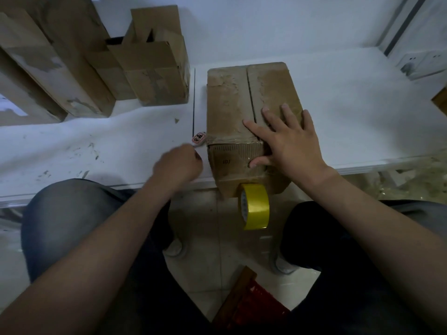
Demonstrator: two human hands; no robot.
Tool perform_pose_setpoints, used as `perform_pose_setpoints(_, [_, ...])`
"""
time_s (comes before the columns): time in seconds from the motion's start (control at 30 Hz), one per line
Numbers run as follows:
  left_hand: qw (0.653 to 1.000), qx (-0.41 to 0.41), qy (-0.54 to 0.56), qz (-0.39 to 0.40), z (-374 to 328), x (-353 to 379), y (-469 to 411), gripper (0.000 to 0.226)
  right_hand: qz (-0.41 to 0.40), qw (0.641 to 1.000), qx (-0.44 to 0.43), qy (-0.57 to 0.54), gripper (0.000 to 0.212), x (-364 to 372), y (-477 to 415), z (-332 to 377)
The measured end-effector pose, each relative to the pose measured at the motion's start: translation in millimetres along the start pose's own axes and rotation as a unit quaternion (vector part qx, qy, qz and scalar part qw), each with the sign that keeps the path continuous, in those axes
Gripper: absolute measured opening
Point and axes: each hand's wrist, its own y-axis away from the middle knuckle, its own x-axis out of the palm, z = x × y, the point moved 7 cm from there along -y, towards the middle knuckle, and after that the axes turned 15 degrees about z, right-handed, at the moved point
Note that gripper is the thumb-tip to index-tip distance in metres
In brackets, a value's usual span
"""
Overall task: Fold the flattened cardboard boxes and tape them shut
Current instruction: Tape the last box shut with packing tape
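A folded cardboard box (pixel 229 105) lies on the white table (pixel 350 105), its near end hanging over the table's front edge. My right hand (pixel 287 141) presses flat on the box top with fingers spread, and the thumb rests on the front face. A yellow tape roll (pixel 255 206) hangs from the box's front by its strip of tape. My left hand (pixel 179 163) is blurred, with curled fingers closing on the near end of a small pink-labelled tool (pixel 198 139) that lies beside the box's near left corner.
Several cardboard boxes, some flattened, some half folded (pixel 154 66), stand at the table's back left. A wall socket (pixel 420 62) is at the far right. A red crate (pixel 251 305) stands on the tiled floor between my knees.
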Motion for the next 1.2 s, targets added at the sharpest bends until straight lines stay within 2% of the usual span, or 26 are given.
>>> perform_pose_setpoints(0.03, [0.999,-0.008,-0.023,-0.046,3.3,-16.6,-6.1,0.018,0.003,1.000,0.000,-0.003,0.098,-0.4,-0.2,0.2])
perform_pose_setpoints(0.1, [0.995,0.008,-0.030,-0.091,1.7,-35.8,-19.2,0.026,0.010,1.000,0.001,-0.009,0.098,-0.6,-0.4,-0.1])
perform_pose_setpoints(0.23, [0.995,0.031,-0.038,-0.084,-4.1,-33.2,-51.3,0.044,0.008,1.000,0.002,-0.016,0.097,-1.7,-0.1,-0.7])
perform_pose_setpoints(0.3, [0.996,0.023,-0.025,-0.083,-2.2,-28.0,-61.5,0.044,0.005,1.000,0.000,-0.021,0.096,-2.2,0.2,-1.0])
perform_pose_setpoints(0.47, [0.990,0.039,0.017,-0.136,4.2,-29.3,-65.2,0.038,0.010,0.999,-0.002,-0.037,0.097,-1.7,-0.3,-1.4])
perform_pose_setpoints(0.57, [0.984,0.048,0.048,-0.165,5.9,-46.2,-52.1,0.044,-0.004,0.999,-0.011,-0.045,0.096,-2.8,-0.7,-1.4])
perform_pose_setpoints(0.63, [0.966,0.096,0.085,-0.224,-4.5,-69.4,-25.6,0.041,-0.030,0.998,-0.028,-0.045,0.094,-6.4,0.1,-1.5])
perform_pose_setpoints(0.73, [0.921,0.227,0.144,-0.284,-40.1,-93.6,34.2,0.032,-0.056,0.996,-0.044,-0.055,0.091,-10.7,1.8,-1.5])
perform_pose_setpoints(0.83, [0.910,0.325,0.152,-0.209,-80.0,-75.4,67.6,0.026,-0.057,0.993,-0.060,-0.081,0.090,-11.2,0.2,-3.6])
perform_pose_setpoints(0.93, [0.921,0.346,0.130,-0.126,-96.0,-38.0,61.5,0.023,-0.053,0.985,-0.086,-0.141,0.082,-12.9,-0.1,-8.7])
perform_pose_setpoints(1.07, [0.916,0.346,0.139,-0.146,-93.9,-24.4,47.6,0.023,-0.043,0.959,-0.080,-0.270,0.083,-17.8,3.3,-18.4])
perform_pose_setpoints(1.13, [0.915,0.350,0.134,-0.150,-94.7,-23.7,46.2,0.024,-0.056,0.941,-0.095,-0.321,0.072,-25.6,5.5,-18.5])
perform_pose_setpoints(1.2, [0.914,0.354,0.134,-0.149,-95.1,-23.5,46.1,0.024,-0.069,0.935,-0.126,-0.325,0.052,-31.8,6.7,-14.5])
